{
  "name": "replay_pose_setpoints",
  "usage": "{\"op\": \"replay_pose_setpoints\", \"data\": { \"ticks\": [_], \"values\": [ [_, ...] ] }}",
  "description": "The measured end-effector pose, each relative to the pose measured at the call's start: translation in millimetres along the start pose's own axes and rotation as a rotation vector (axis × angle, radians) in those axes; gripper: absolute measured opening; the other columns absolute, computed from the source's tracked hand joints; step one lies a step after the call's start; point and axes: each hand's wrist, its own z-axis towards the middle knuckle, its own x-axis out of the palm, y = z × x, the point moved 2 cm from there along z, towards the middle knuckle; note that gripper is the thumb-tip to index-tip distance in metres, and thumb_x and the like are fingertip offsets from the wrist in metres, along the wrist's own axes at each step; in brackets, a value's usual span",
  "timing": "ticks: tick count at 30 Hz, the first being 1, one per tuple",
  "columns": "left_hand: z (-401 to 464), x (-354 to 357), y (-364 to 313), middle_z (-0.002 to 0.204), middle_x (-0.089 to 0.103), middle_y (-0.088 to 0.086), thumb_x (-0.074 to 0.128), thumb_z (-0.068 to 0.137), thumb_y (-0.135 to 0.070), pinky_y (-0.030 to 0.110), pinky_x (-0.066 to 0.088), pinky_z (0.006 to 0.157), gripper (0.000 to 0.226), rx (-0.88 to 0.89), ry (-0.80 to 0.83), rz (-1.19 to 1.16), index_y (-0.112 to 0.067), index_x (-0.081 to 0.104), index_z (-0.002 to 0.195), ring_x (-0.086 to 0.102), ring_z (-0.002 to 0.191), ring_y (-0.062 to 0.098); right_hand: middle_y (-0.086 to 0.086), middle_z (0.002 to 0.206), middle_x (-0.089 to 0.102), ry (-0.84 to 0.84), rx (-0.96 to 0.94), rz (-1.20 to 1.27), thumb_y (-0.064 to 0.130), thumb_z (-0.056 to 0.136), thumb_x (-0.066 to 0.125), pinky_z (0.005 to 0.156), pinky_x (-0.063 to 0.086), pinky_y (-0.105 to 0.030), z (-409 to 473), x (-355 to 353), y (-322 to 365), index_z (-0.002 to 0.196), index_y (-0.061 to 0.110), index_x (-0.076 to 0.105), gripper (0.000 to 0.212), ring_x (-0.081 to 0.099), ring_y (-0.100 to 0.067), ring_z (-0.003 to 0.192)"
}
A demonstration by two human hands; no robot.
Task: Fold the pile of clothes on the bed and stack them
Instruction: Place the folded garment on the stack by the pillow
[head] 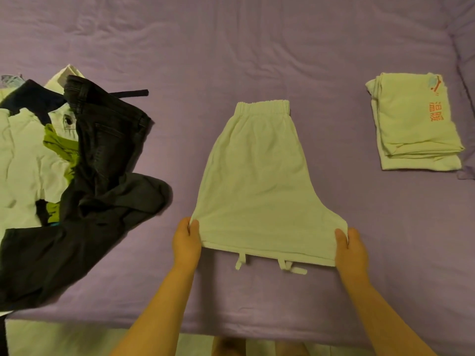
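Purple sheeting covered the bed (257,60) from edge to edge, rumpled toward the far side, and right at the near edge the action was on a pair of pale shorts (257,181). Nearest of all, the left hand (186,242) pinched the near left corner of the shorts between thumb and fingers, and the right hand (350,249) pinched the near right corner the same way, so both were clamped on cloth and the hem was drawn taut between them. Two drawstring ends (282,265) poked out from under that near hem, lying loose on the sheet. Beyond the hands the shorts lay flat, already doubled over by the look of them, with the elastic waistband (263,106) at the far end. Left of the shorts sprawled the unfolded pile (51,163): dark jeans (108,140) thrown across white garments and a scrap of green. Well to the right of the shorts, and a little farther back, sat the folded stack (416,124), a pale top with red characters on it. So the step in hand looked like the fold of the shorts, with the big pile not yet touched. The next move likely called for lifting the near hem and carrying it up toward the waistband, edges kept level and those strings tucked in, before the bundle went across onto the stack.
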Motion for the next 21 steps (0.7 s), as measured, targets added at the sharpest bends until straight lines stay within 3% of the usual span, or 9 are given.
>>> {"op": "replay_pose_setpoints", "data": {
  "ticks": [5, 9, 12, 15, 18, 21],
  "values": [
    [-8, -3, 20, 0.080, 0.058, 0.009, 0.056, 0.096, -0.021, 0.031, 0.043, 0.060, 0.020, -0.077, -0.001, -0.021, -0.002, 0.055, 0.091, 0.053, 0.075, 0.024, -0.003, 0.071, 0.049, 0.026, -0.004, -0.068, 0.027, 0.099, 0.047, 0.057, 0.036, -0.033, -3, -6, -13, 0.088, 0.009, 0.050, 0.021, 0.045, -0.020, 0.065],
    [-20, -7, 25, 0.080, 0.057, 0.006, 0.061, 0.092, -0.027, 0.034, 0.044, 0.060, 0.023, -0.117, -0.027, 0.077, -0.005, 0.053, 0.094, 0.056, 0.080, 0.031, -0.002, 0.080, 0.050, 0.035, -0.036, -0.141, 0.009, 0.091, 0.059, 0.057, 0.039, -0.033, -11, -10, -17, 0.097, 0.011, 0.052, 0.008, 0.050, -0.024, 0.070],
    [-17, -3, 9, 0.100, 0.060, 0.013, 0.068, 0.087, -0.021, 0.045, 0.046, 0.079, 0.027, 0.058, -0.141, 0.400, -0.007, 0.061, 0.110, 0.053, 0.097, 0.035, -0.006, 0.103, 0.054, -0.030, -0.100, -0.234, 0.010, 0.090, 0.059, 0.071, 0.047, -0.037, -10, -3, 1, 0.112, 0.009, 0.057, 0.022, 0.056, -0.026, 0.088],
    [-13, 25, -25, 0.120, 0.058, 0.010, 0.055, 0.095, -0.015, 0.041, 0.046, 0.095, 0.031, 0.160, 0.045, 0.253, -0.010, 0.057, 0.125, 0.055, 0.109, 0.029, -0.009, 0.122, 0.054, 0.103, -0.217, -0.279, 0.010, 0.093, 0.054, 0.091, 0.045, -0.039, -3, 23, 31, 0.125, 0.009, 0.056, 0.031, 0.056, -0.027, 0.108],
    [-4, 62, -54, 0.137, 0.051, 0.009, 0.045, 0.097, -0.008, 0.029, 0.032, 0.108, 0.039, 0.427, 0.187, 0.355, -0.013, 0.050, 0.136, 0.046, 0.125, 0.025, -0.008, 0.143, 0.046, 0.210, -0.466, -0.532, 0.015, 0.095, 0.054, 0.110, 0.028, -0.041, 7, 58, 63, 0.136, 0.014, 0.050, 0.041, 0.041, -0.029, 0.133],
    [17, 94, -77, 0.153, 0.032, 0.013, 0.049, 0.096, -0.006, 0.033, 0.012, 0.117, 0.049, 0.707, 0.256, 0.579, -0.014, 0.042, 0.143, 0.024, 0.143, 0.031, -0.013, 0.147, 0.039, 0.158, -0.657, -0.605, 0.011, 0.092, 0.059, 0.112, 0.027, -0.047, 28, 89, 93, 0.138, 0.010, 0.047, 0.047, 0.032, -0.034, 0.139]
  ]
}}
